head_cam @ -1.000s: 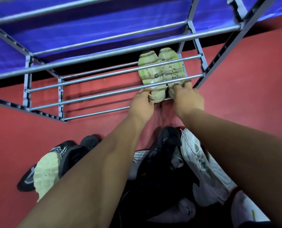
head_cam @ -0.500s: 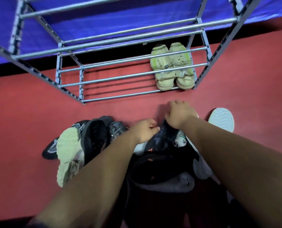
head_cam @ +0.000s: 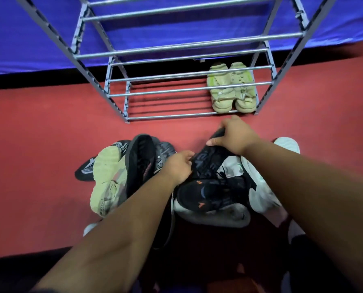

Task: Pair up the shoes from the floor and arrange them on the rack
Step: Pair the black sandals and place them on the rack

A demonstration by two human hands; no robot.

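Observation:
A pair of pale green shoes (head_cam: 232, 89) stands side by side at the right end of the metal rack's (head_cam: 176, 89) lowest tier. In front of the rack a pile of several shoes lies on the red floor. Both hands are on a black sneaker (head_cam: 208, 163) on top of the pile: my right hand (head_cam: 233, 137) grips its far end, and my left hand (head_cam: 179, 167) pinches its near left side. Below it lies a black shoe with orange marks (head_cam: 206, 195). Left of my left hand are a pale-soled shoe (head_cam: 108, 182) and a black shoe (head_cam: 139, 163) on edge.
White shoes (head_cam: 258, 187) lie at the right of the pile, one sole (head_cam: 287, 144) showing beyond my right forearm. A blue cloth (head_cam: 28, 39) hangs behind the rack. The rack's upper bars reach toward me overhead. A dark strip borders the red floor at the lower left.
Both hands let go of the pale green pair on the lowest tier, drew back to the floor pile, and took hold of the black sneaker. The view tilted down and back.

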